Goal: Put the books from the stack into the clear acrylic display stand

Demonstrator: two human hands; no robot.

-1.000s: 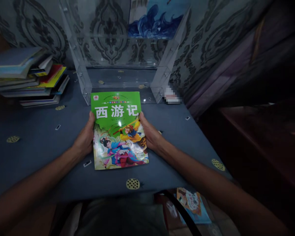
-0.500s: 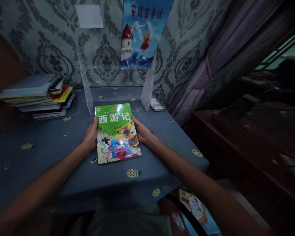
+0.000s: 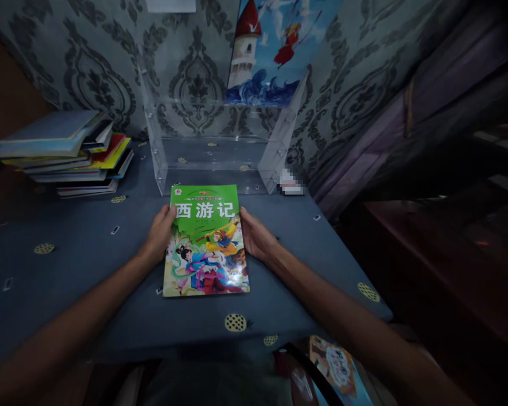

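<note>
A green picture book (image 3: 207, 242) with large white Chinese characters and colourful cartoon figures faces up at me over the table. My left hand (image 3: 157, 234) grips its left edge, and my right hand (image 3: 257, 234) grips its right edge; the fingers beneath the book are hidden. Just beyond the book's top edge stands a clear acrylic rack (image 3: 215, 149) with tiers. On the rack's upper right part rests a blue book (image 3: 271, 56) showing a red-roofed tower and a figure in red.
A stack of books (image 3: 63, 152) stands on the table's left side. The patterned blue tablecloth (image 3: 88, 276) covers the table. Right of the rack lies a small blurred item (image 3: 292, 181). A purple curtain (image 3: 381, 141) hangs at right. Another book (image 3: 336, 366) lies low, below the table edge.
The view has shifted, so the rack and blue book appear farther right and the blue book higher. Both hands still hold the green book, which has turned slightly and now sits straighter.
</note>
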